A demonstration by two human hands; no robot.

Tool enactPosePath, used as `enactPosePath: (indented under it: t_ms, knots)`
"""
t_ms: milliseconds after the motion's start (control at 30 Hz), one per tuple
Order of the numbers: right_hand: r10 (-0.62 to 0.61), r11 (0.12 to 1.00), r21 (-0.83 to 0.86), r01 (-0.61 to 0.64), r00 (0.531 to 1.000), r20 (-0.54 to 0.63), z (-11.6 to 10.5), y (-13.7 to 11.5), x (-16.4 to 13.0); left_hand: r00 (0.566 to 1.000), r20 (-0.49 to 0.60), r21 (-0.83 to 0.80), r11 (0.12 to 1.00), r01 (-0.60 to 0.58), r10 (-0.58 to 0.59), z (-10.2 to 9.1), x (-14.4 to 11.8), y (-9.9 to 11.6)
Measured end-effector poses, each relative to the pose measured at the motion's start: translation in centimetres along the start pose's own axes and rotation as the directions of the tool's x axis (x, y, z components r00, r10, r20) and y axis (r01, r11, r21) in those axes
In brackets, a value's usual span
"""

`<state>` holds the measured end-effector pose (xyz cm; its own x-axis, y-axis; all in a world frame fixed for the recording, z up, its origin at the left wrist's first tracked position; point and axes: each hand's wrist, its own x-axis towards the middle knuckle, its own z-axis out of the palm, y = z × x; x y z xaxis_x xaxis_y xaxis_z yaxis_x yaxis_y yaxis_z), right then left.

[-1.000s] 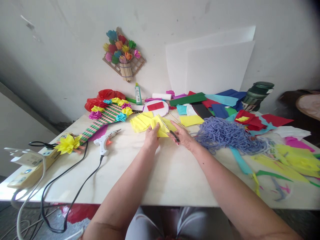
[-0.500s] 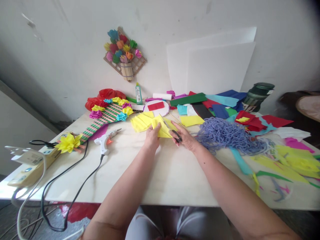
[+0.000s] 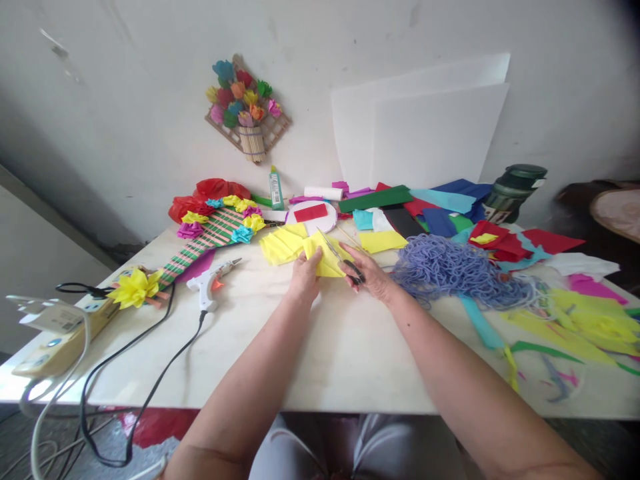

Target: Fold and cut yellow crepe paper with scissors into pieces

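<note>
The left hand (image 3: 304, 279) lay on the white table (image 3: 320, 347) w/ its fingers (image 3: 311, 261) closed in a pinch on the near edge of a folded yellow paper (image 3: 327, 260), thumb on top, the sheet fanning out just beyond the fingertips. The right hand (image 3: 370, 273) sat just beside it, fingers curled through the dark handles of a pair of scissors (image 3: 340, 257); the blades stood parted, pointing up and away from the knuckles, tips over the yellow paper's far side, approx. between the two hands. More yellow sheets (image 3: 281, 245) lay just past the left fingertips, touching the held one. Further out from the left hand, well apart, a white glue gun (image 3: 210, 285) rested w/ its black cord (image 3: 140, 373) trailing off the near table edge. Beyond that lay a striped woven piece (image 3: 210, 233) trimmed w/ paper flowers and a yellow paper flower (image 3: 134, 287) at its end. To the outside of the right hand, near the wrist, was a heap of lilac yarn (image 3: 450, 270); past it, coloured paper scraps (image 3: 440, 213) & yellow-green strips (image 3: 590, 320). A glue bottle (image 3: 276, 189) stood at the wall, well beyond both sets of fingers.
</note>
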<state>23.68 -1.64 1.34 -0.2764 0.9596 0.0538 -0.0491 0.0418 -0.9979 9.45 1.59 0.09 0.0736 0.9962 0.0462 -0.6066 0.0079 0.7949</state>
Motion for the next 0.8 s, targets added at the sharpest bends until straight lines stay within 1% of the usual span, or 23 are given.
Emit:
enactPosePath:
  t_ms: [100,333,600,800]
  knots:
    - [-0.002,1.0,-0.004,0.002,0.999,0.032,-0.1,-0.3,-0.2,1.0,-0.017,-0.004,1.0,-0.008,0.008,0.1,-0.1,0.2]
    - [0.008,0.995,-0.098,0.0,0.997,0.078,-0.6,-0.7,-0.4,0.999,-0.033,0.034,0.999,-0.004,0.005,0.2,-0.3,0.7]
    - [0.035,0.977,-0.211,-0.017,0.996,0.083,-1.3,-0.8,-0.5,1.0,0.004,0.072,0.997,0.009,-0.009,-0.2,0.0,0.8]
    - [0.038,0.98,-0.197,-0.013,0.991,0.126,-1.1,-0.4,-0.3,0.999,0.052,0.093,0.995,-0.02,0.015,-0.4,0.1,0.9]
